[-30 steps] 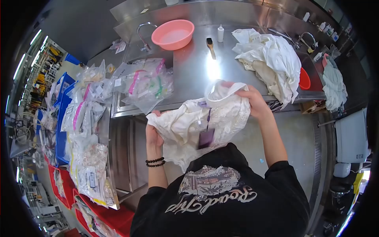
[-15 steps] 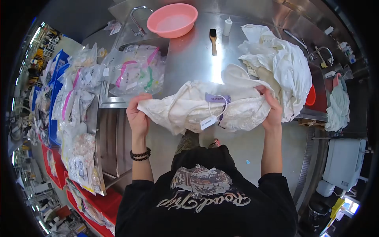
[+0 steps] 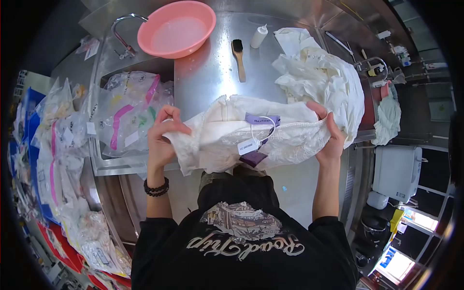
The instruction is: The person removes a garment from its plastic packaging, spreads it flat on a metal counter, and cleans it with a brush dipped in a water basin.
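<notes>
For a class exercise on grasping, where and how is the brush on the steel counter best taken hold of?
Probably by the wooden handle of the brush, reached from the person's near side: its free end points toward them, while the dark bristle head points away, near the white bottle. The handle is long and slim, suggesting a pinch across its width.

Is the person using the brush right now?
No, the left hand and right hand both hold the garment, while the brush lies on the counter.
</notes>
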